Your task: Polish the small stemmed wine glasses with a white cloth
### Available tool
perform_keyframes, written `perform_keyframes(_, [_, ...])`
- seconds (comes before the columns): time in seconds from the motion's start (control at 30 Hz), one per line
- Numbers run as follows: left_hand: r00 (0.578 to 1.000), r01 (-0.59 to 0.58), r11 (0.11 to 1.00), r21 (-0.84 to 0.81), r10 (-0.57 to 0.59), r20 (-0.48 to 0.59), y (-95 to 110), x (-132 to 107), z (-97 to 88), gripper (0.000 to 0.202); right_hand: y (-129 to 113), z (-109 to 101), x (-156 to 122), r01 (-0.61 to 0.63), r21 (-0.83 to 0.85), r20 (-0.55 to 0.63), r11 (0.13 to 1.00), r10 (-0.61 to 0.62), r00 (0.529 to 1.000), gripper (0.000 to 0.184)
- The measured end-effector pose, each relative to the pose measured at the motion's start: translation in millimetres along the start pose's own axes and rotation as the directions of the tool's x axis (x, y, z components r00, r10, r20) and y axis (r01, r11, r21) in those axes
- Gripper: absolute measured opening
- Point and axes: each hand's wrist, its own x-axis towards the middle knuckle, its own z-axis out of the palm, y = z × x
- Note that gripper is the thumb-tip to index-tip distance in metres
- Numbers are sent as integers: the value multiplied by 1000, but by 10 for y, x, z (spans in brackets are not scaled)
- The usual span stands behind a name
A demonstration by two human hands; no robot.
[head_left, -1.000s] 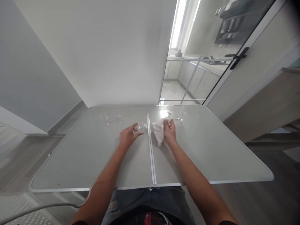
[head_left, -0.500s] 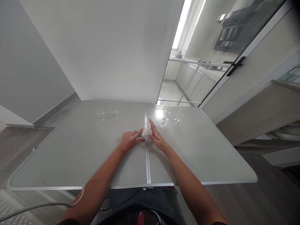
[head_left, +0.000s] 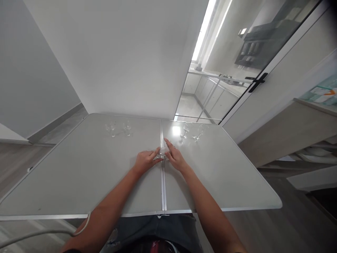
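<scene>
Head view: the small glass (head_left: 163, 151) sits clamped between left fingers (head_left: 154, 154) and right fingers (head_left: 170, 147).

No text, label or number legible — none.

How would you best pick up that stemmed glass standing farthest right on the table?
Take the stemmed glass probably by its thin stem, fingers coming from the right: it stands upright, its bowl is wider, and another glass stands close on its left.
</scene>
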Motion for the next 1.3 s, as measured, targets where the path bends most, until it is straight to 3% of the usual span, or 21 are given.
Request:
perform_keyframes(0.1, [1000, -14, 1000, 13, 15, -13, -18, -11, 0, 50, -47, -28, 44, -56, 115, 21, 992, 54, 998, 53])
perform_keyframes(0.23, [998, -24, 999, -28, 23, -63, -10, -25, 16, 54, -77, -87, 15, -63, 280, -86, 958, 90, 992, 50])
perform_keyframes(0.37, [995, 4, 998, -61, -10, -103, 65, -34, 44, 55, -70, -101, -32, -34, 174, -162, 984, 62, 985, 53])
perform_keyframes(0.5, [993, -20, 1000, 2, 20, -112, 81, -30, 37, 51, -72, -38, 3, -33, 22, 8, 999, 32, 999, 55])
perform_keyframes(0.6, [997, -23, 1000, 0, 23, -72, 41, -21, 15, 50, -82, -17, 30, -71, 147, 25, 987, 68, 997, 50])
perform_keyframes(0.7, [999, -8, 997, -82, 5, -38, 32, -17, 13, 54, -89, -57, 13, -82, 286, -54, 955, 102, 993, 46])
perform_keyframes(0.83, [997, 56, 989, -139, -62, -36, 97, -16, 29, 56, -95, -102, -22, -55, 231, -160, 971, 93, 983, 49])
perform_keyframes(0.93, [995, 99, 988, -120, -102, -15, 121, -9, 18, 54, -108, -71, -4, -37, 91, -42, 995, 41, 998, 55])
perform_keyframes(1.03, [993, 116, 989, -88, -115, 11, 102, 3, 1, 52, -132, -43, 24, -54, 125, 15, 991, 53, 998, 52])
perform_keyframes(1.2, [989, 147, 980, -136, -148, 0, 93, 15, 28, 58, -157, -89, 5, -70, 358, -118, 931, 119, 986, 46])
perform_keyframes(1.3, [988, 152, 972, -182, -155, -7, 123, 12, 41, 60, -144, -90, -6, -56, 337, -181, 940, 123, 976, 47])
